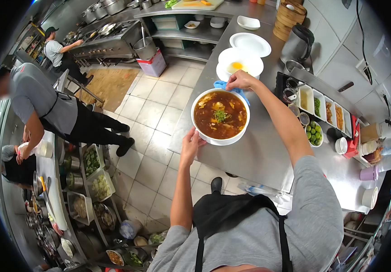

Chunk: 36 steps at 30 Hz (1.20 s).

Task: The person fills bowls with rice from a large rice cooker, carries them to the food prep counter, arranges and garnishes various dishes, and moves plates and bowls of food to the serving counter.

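Observation:
A white bowl full of brown soup, with egg-like pieces and chopped green herbs in the middle, is at the left edge of the steel counter. A white plate shows beneath it. My left hand grips the near left side of the bowl, thumb at the rim. At the far rim, the fingers of my right hand are pinched together on a blue cloth, which shows on both sides of them. Beyond them stands another white bowl with a yellow, yolk-like spot inside.
A white oval plate and a kettle stand farther back. On the right are condiment trays and a bowl of limes. A co-worker stands left across the tiled floor; another person is by the stove.

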Tool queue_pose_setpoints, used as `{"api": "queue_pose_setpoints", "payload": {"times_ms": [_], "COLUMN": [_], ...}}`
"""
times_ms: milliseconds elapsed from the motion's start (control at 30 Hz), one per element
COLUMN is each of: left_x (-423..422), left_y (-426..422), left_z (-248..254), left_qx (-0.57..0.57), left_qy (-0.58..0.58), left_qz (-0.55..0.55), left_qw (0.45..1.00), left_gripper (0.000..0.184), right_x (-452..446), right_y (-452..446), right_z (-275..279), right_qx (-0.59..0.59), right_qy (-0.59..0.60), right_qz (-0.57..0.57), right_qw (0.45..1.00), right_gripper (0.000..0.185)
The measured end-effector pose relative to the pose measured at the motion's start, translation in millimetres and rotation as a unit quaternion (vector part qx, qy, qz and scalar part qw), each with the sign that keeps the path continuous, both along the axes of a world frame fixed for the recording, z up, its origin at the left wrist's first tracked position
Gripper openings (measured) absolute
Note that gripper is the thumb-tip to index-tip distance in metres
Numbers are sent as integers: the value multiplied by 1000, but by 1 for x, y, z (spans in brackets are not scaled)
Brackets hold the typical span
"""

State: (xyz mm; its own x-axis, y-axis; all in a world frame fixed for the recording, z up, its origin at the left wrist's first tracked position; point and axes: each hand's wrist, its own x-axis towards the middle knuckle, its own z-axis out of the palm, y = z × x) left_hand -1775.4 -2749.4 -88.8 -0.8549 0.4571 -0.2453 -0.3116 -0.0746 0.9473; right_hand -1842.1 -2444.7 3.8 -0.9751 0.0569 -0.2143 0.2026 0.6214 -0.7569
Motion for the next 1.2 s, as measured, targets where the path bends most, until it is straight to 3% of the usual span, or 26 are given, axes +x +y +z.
{"api": "queue_pose_setpoints", "payload": {"times_ms": [33, 133, 233, 300, 333, 400, 467, 500, 533, 667, 767, 800, 867, 900, 967, 1000, 1067, 1133, 1167, 1200], "left_x": [1, 2, 14, 30, 46, 99, 134, 138, 140, 142, 139, 127, 90, 59, -7, -40, -79, -98, -104, -110], "left_y": [1, 0, -4, -19, -18, 15, 63, 81, 95, 109, 87, 61, 18, 3, -2, 0, 8, 19, 20, 21], "left_z": [3, 11, 16, 2, -11, 19, 44, 42, 39, 40, 35, 32, -1, 8, 18, 13, 23, 42, 40, 35], "left_qx": [3, 6, -10, -133, -81, -28, 50, -5, -60, -83, 2, -106, -71, -45, -94, -111, -153, -202, -206, -209], "left_qy": [-8, -8, 16, 67, 47, 24, 64, 114, 162, 213, 245, 257, 151, 94, 141, 109, 54, 6, 18, 29], "left_qz": [1, -12, 60, 5, -63, -160, -176, -175, -174, -248, -195, -212, -27, 70, 173, 109, -21, -155, -167, -180], "left_qw": [1000, 1000, 998, 989, 994, 986, 981, 978, 969, 942, 950, 937, 986, 992, 970, 982, 987, 967, 964, 961], "left_gripper": [42, 43, 42, 34, 31, 26, 21, 20, 19, 19, 23, 25, 34, 35, 40, 48, 60, 70, 72, 74], "right_x": [4, 17, 72, 127, 159, 212, 250, 260, 267, 277, 269, 264, 236, 220, 187, 178, 163, 156, 154, 148], "right_y": [2, 14, 15, 18, 12, -19, -55, -68, -70, -66, -43, -34, -42, -51, -63, -70, -78, -81, -83, -73], "right_z": [0, 9, 43, 49, 55, 55, 43, 36, 29, 21, 3, -8, -13, -16, -32, -36, -41, -43, -47, -60], "right_qx": [0, 159, 230, 139, 104, 3, -120, -177, -125, 53, 233, 303, 285, 272, 8, -119, -361, -290, -254, -121], "right_qy": [-2, -58, -94, -75, -50, -49, -62, -52, -21, 52, 75, 82, 184, 231, 112, 45, -90, -72, -67, -60], "right_qz": [-14, 11, 5, -33, -29, -50, -91, -106, -131, -192, -150, -123, -206, -247, -356, -372, -376, -416, -436, -467], "right_qw": [1000, 985, 969, 987, 993, 998, 987, 977, 983, 979, 958, 941, 918, 901, 928, 920, 849, 859, 861, 874], "right_gripper": [20, 19, 18, 16, 15, 14, 17, 18, 19, 19, 24, 27, 37, 42, 63, 67, 76, 80, 83, 84]}}
